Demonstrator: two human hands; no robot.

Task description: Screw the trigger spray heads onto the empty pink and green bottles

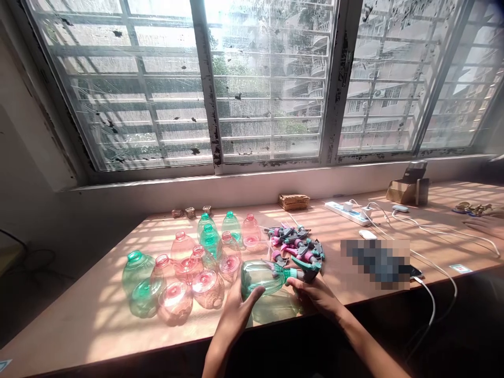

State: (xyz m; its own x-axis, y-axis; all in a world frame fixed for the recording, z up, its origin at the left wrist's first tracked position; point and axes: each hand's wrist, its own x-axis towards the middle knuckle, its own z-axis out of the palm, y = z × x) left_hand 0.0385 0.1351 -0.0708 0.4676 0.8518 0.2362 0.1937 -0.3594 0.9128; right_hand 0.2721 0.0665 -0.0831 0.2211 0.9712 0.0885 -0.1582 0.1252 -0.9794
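A clear green spray bottle point(260, 278) lies on its side in the air above the table's front edge, its neck toward the right. My left hand point(241, 303) is wrapped around the bottle's body. A grey and green trigger spray head point(308, 270) sits at the bottle's mouth, and the fingers of my right hand point(315, 293) are closed on it near the collar. Whether it is fully seated I cannot tell. Behind my hands lies a heap of pink, green and grey trigger spray heads point(293, 242). Left of it stand several open-necked bottles, pink point(208, 289) and green point(136, 268).
Along the window side sit small brown blocks point(190, 212) and a brown box point(294, 201). To the right are a white power strip point(346, 212) with cables, a phone point(410, 271) and a cardboard holder point(407, 190). Another person's hand point(482, 227) rests at the far right.
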